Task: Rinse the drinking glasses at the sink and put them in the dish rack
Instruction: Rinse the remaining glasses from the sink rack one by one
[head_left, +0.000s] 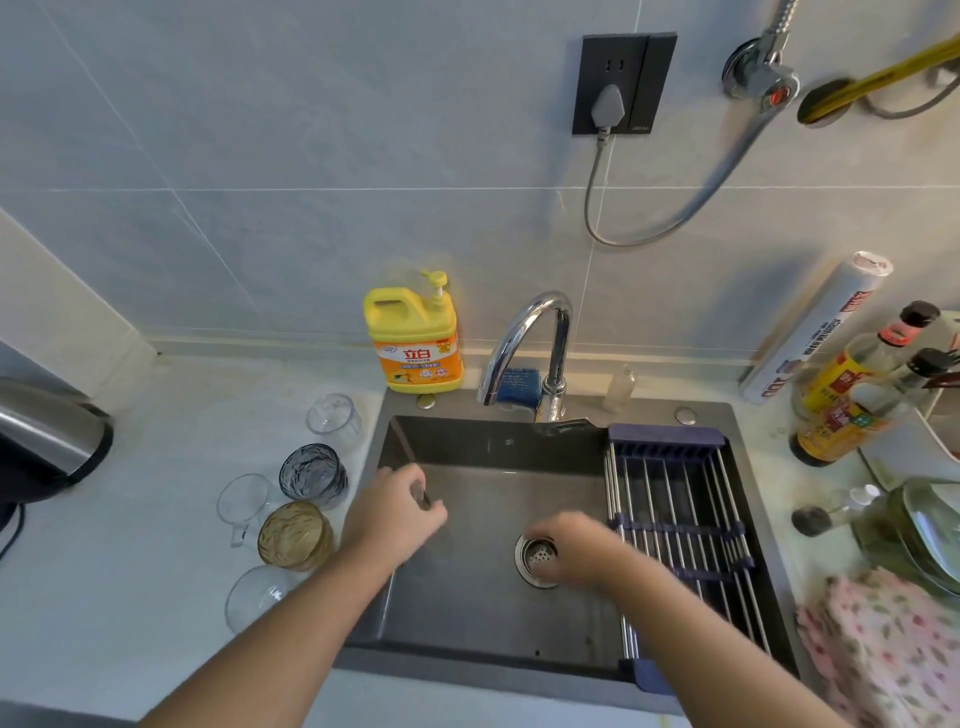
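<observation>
Glasses (296, 535), lower left counter (156, 519): five, unrinsed. Your hands (400, 506) over sink (467, 613), fingers curled, empty. Grip the nearest low, firmly.

The sink (467, 613) basin is left open beneath the faucet (524, 338); its right part is spanned by the dish rack (675, 519), and glasses (296, 535) are crowded along its left rim.

Readable: "立白" in white on the orange label of the yellow detergent bottle (414, 338), standing beyond the left hand (399, 512). Red and black print on the white roll (815, 332) and sauce bottles (852, 384), beyond the right hand (576, 548), too blurred to read.
</observation>
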